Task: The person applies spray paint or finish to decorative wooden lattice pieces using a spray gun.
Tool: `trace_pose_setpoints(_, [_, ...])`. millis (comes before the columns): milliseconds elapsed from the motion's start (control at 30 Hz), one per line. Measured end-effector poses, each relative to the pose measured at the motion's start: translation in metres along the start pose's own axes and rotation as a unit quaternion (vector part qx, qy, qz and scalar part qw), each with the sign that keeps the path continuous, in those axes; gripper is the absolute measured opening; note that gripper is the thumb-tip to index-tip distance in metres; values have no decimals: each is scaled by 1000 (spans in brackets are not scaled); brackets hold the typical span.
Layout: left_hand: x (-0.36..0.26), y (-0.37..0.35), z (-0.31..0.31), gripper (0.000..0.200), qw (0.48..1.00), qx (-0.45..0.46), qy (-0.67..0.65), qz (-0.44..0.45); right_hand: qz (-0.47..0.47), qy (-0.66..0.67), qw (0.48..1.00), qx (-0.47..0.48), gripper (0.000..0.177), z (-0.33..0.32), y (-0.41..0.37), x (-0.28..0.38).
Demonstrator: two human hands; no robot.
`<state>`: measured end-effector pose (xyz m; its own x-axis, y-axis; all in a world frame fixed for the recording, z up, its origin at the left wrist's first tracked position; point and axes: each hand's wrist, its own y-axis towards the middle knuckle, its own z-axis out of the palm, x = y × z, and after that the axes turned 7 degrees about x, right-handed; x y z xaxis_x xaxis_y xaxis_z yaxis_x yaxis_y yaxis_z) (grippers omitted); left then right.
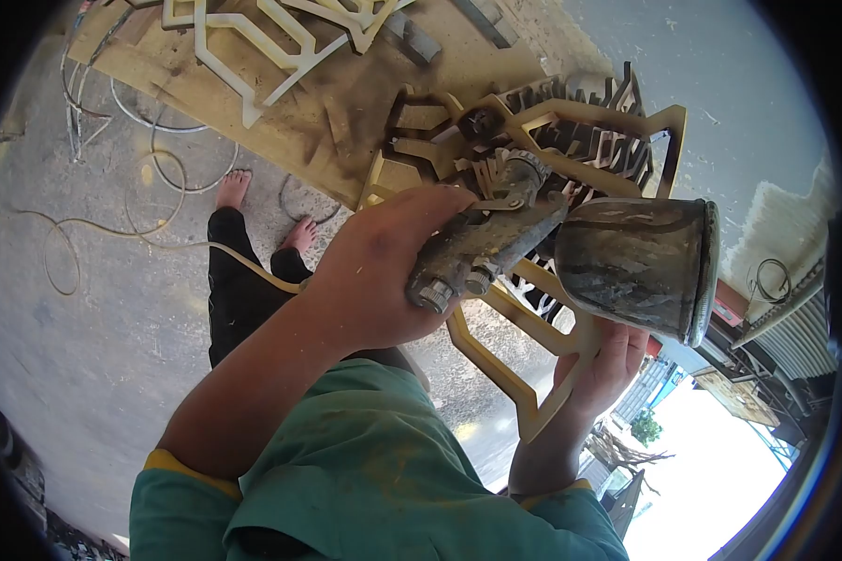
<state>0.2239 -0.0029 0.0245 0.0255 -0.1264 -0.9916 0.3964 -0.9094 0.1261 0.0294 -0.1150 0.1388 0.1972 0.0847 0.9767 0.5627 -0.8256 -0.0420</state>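
My left hand [370, 262] is wrapped round a worn metal spray gun [496, 238], whose large dark, paint-stained cup [636, 266] points to the right. A pale hose [257, 271] runs up to this hand. My right hand [608, 369], partly behind the cup, grips a yellowish openwork frame [505, 369] with angular cutouts. The frame's upper part lies behind the gun and the cup. Behind them is a stack of similar pieces [613, 122] with dark-stained edges.
A brown, overspray-stained board [150, 79] extends across the top, bearing another pale angular frame [281, 61]. Hose loops [173, 187] lie on the concrete floor at the left, near my bare feet [234, 190]. Corrugated metal [800, 323] and branches [622, 449] show at the right.
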Motion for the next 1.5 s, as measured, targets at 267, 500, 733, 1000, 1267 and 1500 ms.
trace_pose_setpoints(267, [-18, 20, 3, 57, 999, 7, -6, 44, -21, 3, 999, 31, 30, -4, 1, -5])
trace_pose_setpoints(500, [-9, 11, -2, 56, 1000, 14, -7, 2, -10, 2, 999, 39, 26, -1, 1, 1])
trace_pose_setpoints(733, [-2, -2, -5, 55, 1000, 14, -10, -8, 5, -30, 999, -34, 25, 8, 3, 1])
trace_pose_setpoints(1000, [-4, 17, 0, 53, 1000, -6, 13, 3, -19, -23, 999, 31, 45, 12, 10, 3])
trace_pose_setpoints(1267, [7, 14, -5, 52, 1000, -15, 9, -6, -31, 20, 999, 17, 54, 18, 15, 1])
trace_pose_setpoints(1500, [14, 2, -8, 56, 999, 4, 15, -32, -15, 14, 1000, -7, 47, 18, 12, 3])
